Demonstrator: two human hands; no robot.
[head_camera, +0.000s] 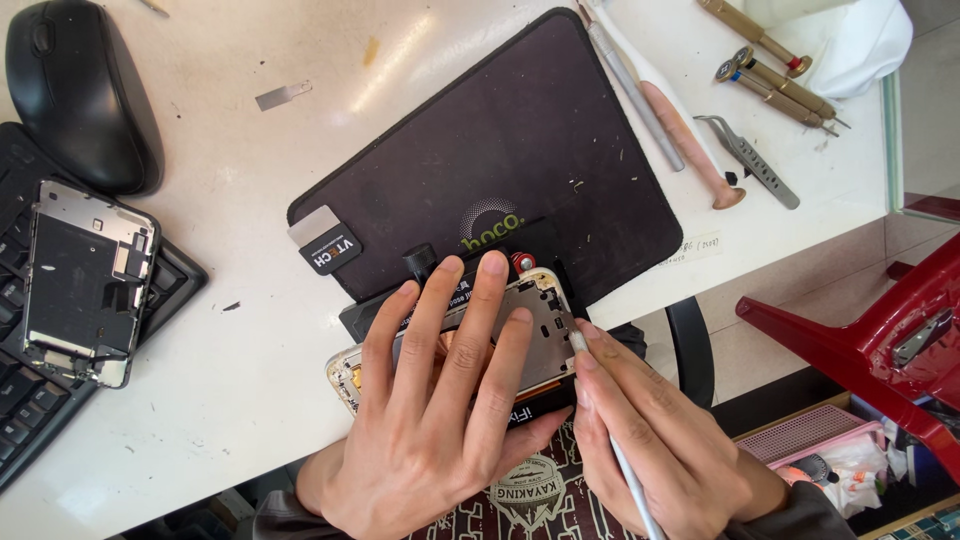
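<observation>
My left hand (435, 400) lies flat over an opened phone frame (540, 315), pressing it down at the table's near edge. The frame rests on a black holder block (375, 318). My right hand (655, 430) grips a thin silver tool (630, 480) like a pen. Its tip touches the frame's right edge, near the top corner. Most of the phone's inside is hidden under my fingers.
A dark work mat (520, 140) lies behind the phone. A removed phone part (85, 280) rests on a black keyboard (40, 400) at left, below a black mouse (80, 95). Screwdrivers (775, 85), tweezers (750, 160) and a spudger (690, 140) lie at top right. A red chair (880, 340) stands right.
</observation>
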